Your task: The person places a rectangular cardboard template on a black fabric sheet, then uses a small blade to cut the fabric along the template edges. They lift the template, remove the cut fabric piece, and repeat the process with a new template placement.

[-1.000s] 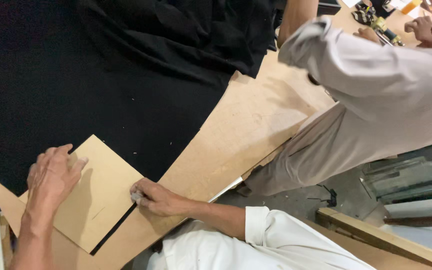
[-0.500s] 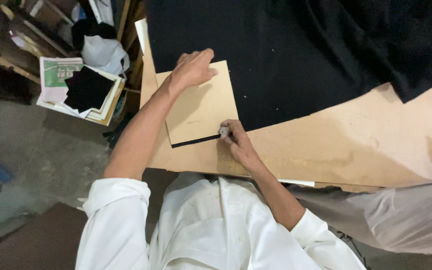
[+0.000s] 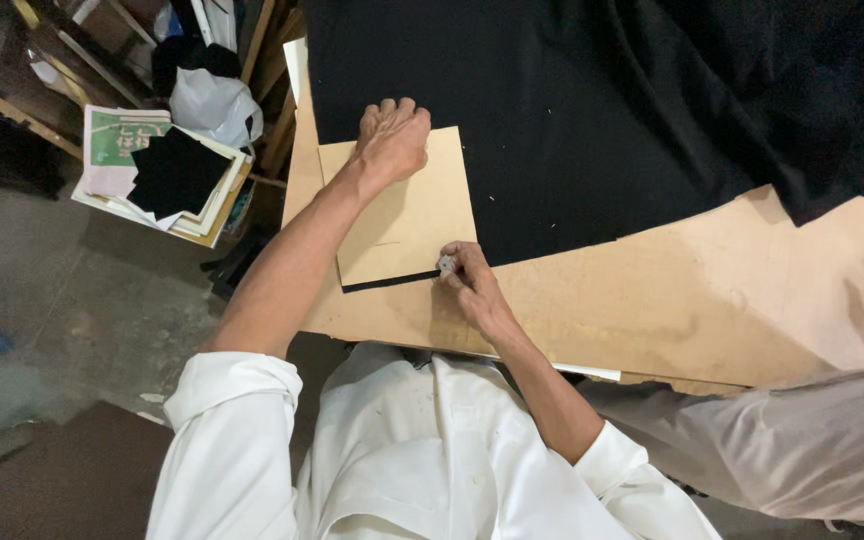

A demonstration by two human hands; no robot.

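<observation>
A tan cardboard template [image 3: 407,215] lies on black fabric [image 3: 592,110] spread over a brown board table [image 3: 672,300]. My left hand [image 3: 390,137] presses down on the template's far corner, fingers curled. At the template's near right corner, my right hand [image 3: 464,272] pinches a small pale piece, likely chalk [image 3: 444,264], against the edge. A thin strip of black fabric shows along the template's near edge.
A stack of papers and black fabric pieces [image 3: 162,175] sits on a stand to the left, beside a white bag [image 3: 214,105]. Another person's grey-clad leg [image 3: 782,450] is at the lower right. The concrete floor [image 3: 52,300] lies left of the table.
The view has swung from the table's right part to over its left end. My left hand stays on the template, while my right hand with the chalk stays at the template's near edge.
</observation>
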